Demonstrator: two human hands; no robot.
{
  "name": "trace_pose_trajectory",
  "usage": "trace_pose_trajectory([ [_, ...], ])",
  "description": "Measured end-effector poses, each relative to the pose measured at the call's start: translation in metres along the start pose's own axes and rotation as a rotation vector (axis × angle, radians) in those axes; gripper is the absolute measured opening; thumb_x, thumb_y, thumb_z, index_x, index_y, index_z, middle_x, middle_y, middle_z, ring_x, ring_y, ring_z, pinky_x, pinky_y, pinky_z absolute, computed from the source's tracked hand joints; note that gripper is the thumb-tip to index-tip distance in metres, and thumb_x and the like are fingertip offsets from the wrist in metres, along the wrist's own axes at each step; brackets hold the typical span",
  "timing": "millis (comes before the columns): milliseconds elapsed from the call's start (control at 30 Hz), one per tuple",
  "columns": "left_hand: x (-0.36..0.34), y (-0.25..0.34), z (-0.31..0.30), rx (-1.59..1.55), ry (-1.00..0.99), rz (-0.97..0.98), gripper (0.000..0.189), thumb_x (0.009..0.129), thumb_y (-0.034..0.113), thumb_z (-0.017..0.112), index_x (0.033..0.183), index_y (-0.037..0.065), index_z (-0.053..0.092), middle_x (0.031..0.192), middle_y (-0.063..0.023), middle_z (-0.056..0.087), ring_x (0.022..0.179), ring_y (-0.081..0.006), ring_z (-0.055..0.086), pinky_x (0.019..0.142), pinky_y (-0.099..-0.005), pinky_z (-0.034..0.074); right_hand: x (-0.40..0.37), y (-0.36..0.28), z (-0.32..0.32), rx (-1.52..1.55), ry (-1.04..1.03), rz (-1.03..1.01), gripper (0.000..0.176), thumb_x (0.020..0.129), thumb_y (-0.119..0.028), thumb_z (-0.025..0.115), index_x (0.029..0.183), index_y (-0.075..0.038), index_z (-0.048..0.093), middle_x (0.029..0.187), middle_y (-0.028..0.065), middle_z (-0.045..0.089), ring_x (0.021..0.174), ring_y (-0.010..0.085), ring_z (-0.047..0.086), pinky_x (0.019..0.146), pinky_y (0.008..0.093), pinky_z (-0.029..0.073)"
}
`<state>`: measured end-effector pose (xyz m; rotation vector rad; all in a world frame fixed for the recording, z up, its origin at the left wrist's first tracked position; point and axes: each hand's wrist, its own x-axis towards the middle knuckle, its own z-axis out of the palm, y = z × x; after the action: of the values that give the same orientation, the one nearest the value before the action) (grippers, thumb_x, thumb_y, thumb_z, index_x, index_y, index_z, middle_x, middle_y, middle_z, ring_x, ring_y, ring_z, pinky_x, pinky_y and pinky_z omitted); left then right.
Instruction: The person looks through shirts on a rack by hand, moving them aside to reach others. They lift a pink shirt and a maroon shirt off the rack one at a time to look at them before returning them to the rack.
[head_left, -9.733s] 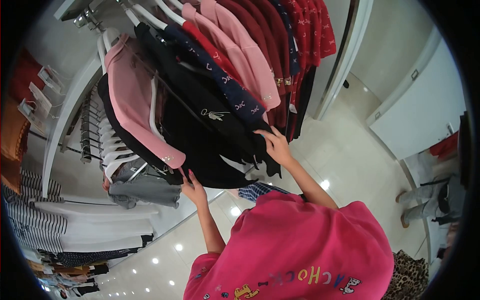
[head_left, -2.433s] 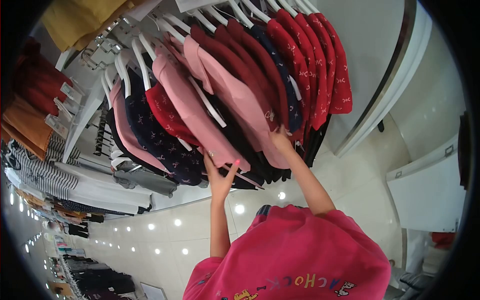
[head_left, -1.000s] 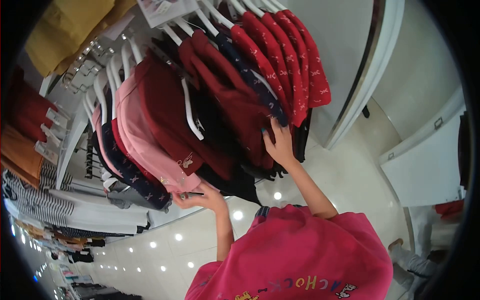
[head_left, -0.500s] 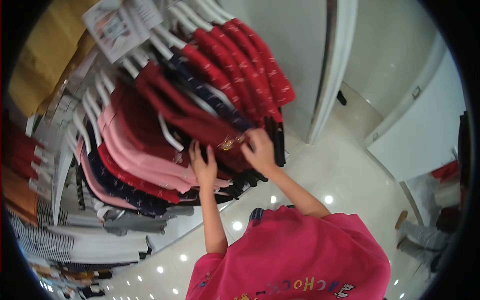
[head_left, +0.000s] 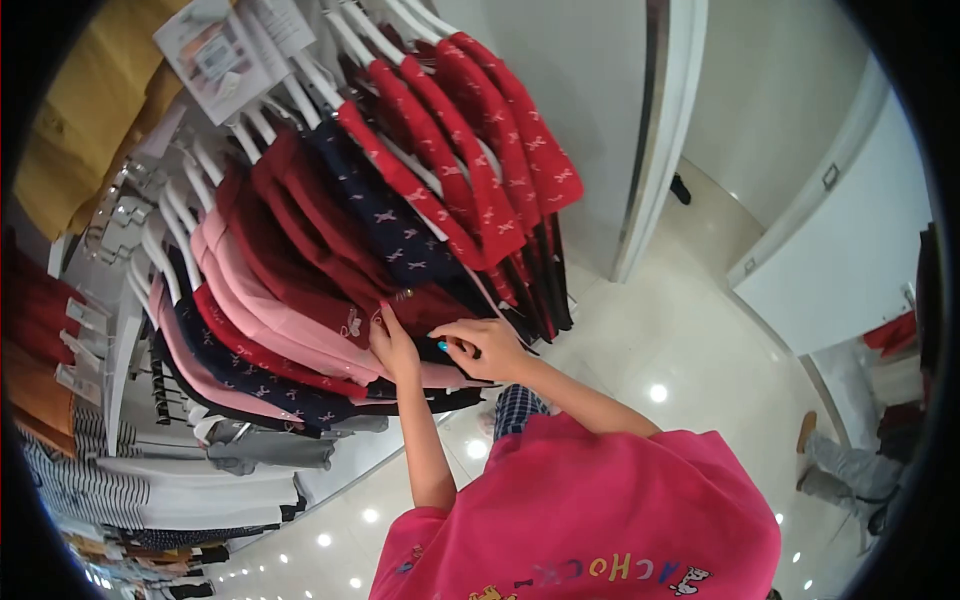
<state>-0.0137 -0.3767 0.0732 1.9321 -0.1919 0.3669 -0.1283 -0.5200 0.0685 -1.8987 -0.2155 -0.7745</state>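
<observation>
Several garments hang in a tight row on white hangers. My left hand (head_left: 397, 350) is at the lower front of a maroon top (head_left: 310, 265), its fingers closed together on the fabric beside a small light motif. My right hand (head_left: 490, 350) is just to the right, fingers curled at the lower edge of the maroon tops; what they pinch, if anything, is hidden. A bit of blue-green shows at its fingertips. Behind the maroon tops hangs a navy patterned top (head_left: 385, 215), then red patterned tops (head_left: 520, 150). Pink tops (head_left: 250, 290) hang in front.
A printed card (head_left: 220, 60) sits above the hangers. Yellow garments (head_left: 90, 110) hang at upper left, striped and white ones (head_left: 180, 490) at lower left. A white panel (head_left: 660, 150) edges the rack; shiny floor (head_left: 640, 330) lies right. Another person's leg (head_left: 850, 470) shows far right.
My right hand has moved left and down, closer to my left hand. The maroon top it held out has dropped back toward the others, exposing more of the navy top.
</observation>
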Motion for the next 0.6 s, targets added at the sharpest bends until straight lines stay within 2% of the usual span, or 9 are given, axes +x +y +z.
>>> trace_pose_trajectory([
  [67, 0.009, -0.052, 0.008, -0.007, 0.09, 0.171, 0.028, 0.1, 0.017, 0.048, 0.102, -0.008, 0.061, 0.09, -0.0232, 0.07, 0.081, -0.0331, 0.065, 0.081, -0.0436, 0.049, -0.001, 0.011, 0.009, 0.021, -0.019, 0.108, 0.037, 0.085, -0.007, 0.067, 0.122, -0.014, 0.069, 0.086, 0.0056, 0.073, 0.058, 0.0214, 0.065, 0.055, 0.0337, 0.051],
  [133, 0.002, -0.044, 0.006, -0.058, 0.089, 0.092, 0.027, 0.097, 0.013, 0.047, 0.103, -0.009, 0.061, 0.092, -0.025, 0.069, 0.082, -0.036, 0.064, 0.08, -0.042, 0.049, 0.004, 0.015, 0.017, -0.028, 0.012, 0.049, 0.042, 0.088, -0.004, 0.065, 0.128, -0.013, 0.067, 0.092, 0.0063, 0.075, 0.064, 0.0195, 0.068, 0.059, 0.0304, 0.052],
  [200, 0.003, -0.06, -0.001, -0.118, 0.054, 0.009, 0.026, 0.097, 0.013, 0.047, 0.105, -0.009, 0.06, 0.096, -0.0217, 0.068, 0.087, -0.032, 0.064, 0.083, -0.0397, 0.049, 0.013, 0.016, 0.021, -0.034, 0.062, 0.062, 0.039, 0.089, -0.002, 0.063, 0.127, -0.01, 0.067, 0.091, 0.0102, 0.075, 0.066, 0.0201, 0.07, 0.06, 0.0317, 0.053],
  [267, 0.001, -0.068, -0.019, -0.026, 0.007, -0.104, 0.024, 0.098, 0.011, 0.048, 0.108, -0.008, 0.058, 0.1, -0.0143, 0.067, 0.089, -0.0249, 0.063, 0.082, -0.0349, 0.05, 0.015, 0.04, 0.024, 0.085, 0.01, 0.382, 0.027, 0.09, -0.001, 0.062, 0.116, -0.005, 0.067, 0.085, 0.0126, 0.074, 0.067, 0.0194, 0.071, 0.061, 0.0316, 0.054],
  [300, 0.001, -0.104, -0.018, 0.097, 0.095, -0.112, 0.026, 0.098, 0.012, 0.048, 0.112, -0.007, 0.059, 0.108, -0.0138, 0.067, 0.097, -0.0247, 0.062, 0.084, -0.0355, 0.051, 0.015, 0.065, 0.026, 0.044, 0.059, 0.396, 0.024, 0.09, -0.005, 0.064, 0.114, -0.005, 0.066, 0.084, 0.0139, 0.073, 0.067, 0.0242, 0.071, 0.061, 0.035, 0.054],
  [367, 0.001, -0.108, -0.044, -0.214, -0.057, -0.283, 0.029, 0.098, 0.014, 0.048, 0.116, -0.006, 0.06, 0.115, -0.0141, 0.065, 0.105, -0.0253, 0.061, 0.088, -0.0369, 0.051, 0.025, 0.084, 0.018, -0.119, 0.19, 0.274, 0.024, 0.089, -0.012, 0.069, 0.11, -0.003, 0.062, 0.079, 0.0151, 0.07, 0.059, 0.0296, 0.067, 0.058, 0.0392, 0.052],
  [467, -0.002, -0.052, -0.071, -0.342, -0.091, -0.425, 0.032, 0.095, 0.013, 0.051, 0.12, -0.004, 0.059, 0.122, -0.0144, 0.061, 0.109, -0.0249, 0.058, 0.092, -0.0379, 0.05, 0.036, 0.086, 0.012, 0.01, 0.21, 0.452, 0.03, 0.089, -0.006, 0.069, 0.118, -0.003, 0.061, 0.082, 0.013, 0.073, 0.055, 0.0184, 0.065, 0.048, 0.0325, 0.046],
  [567, 0.004, -0.084, -0.086, -0.306, -0.004, -0.383, 0.022, 0.089, 0.007, 0.052, 0.105, -0.004, 0.062, 0.104, -0.0106, 0.065, 0.093, -0.0199, 0.058, 0.086, -0.0357, 0.047, 0.047, 0.103, 0.014, -0.049, 0.438, 0.166, 0.031, 0.087, -0.001, 0.07, 0.118, -0.002, 0.065, 0.08, 0.0113, 0.069, 0.055, 0.0135, 0.062, 0.047, 0.027, 0.042],
  [600, 0.005, -0.153, -0.092, -0.281, -0.023, -0.341, 0.023, 0.088, 0.006, 0.053, 0.107, -0.004, 0.062, 0.105, -0.0107, 0.065, 0.093, -0.02, 0.059, 0.087, -0.0357, 0.048, 0.049, 0.108, 0.007, -0.219, 0.522, 0.054, 0.03, 0.087, 0.0, 0.071, 0.117, -0.003, 0.066, 0.077, 0.0099, 0.066, 0.053, 0.0134, 0.058, 0.047, 0.0266, 0.041],
])
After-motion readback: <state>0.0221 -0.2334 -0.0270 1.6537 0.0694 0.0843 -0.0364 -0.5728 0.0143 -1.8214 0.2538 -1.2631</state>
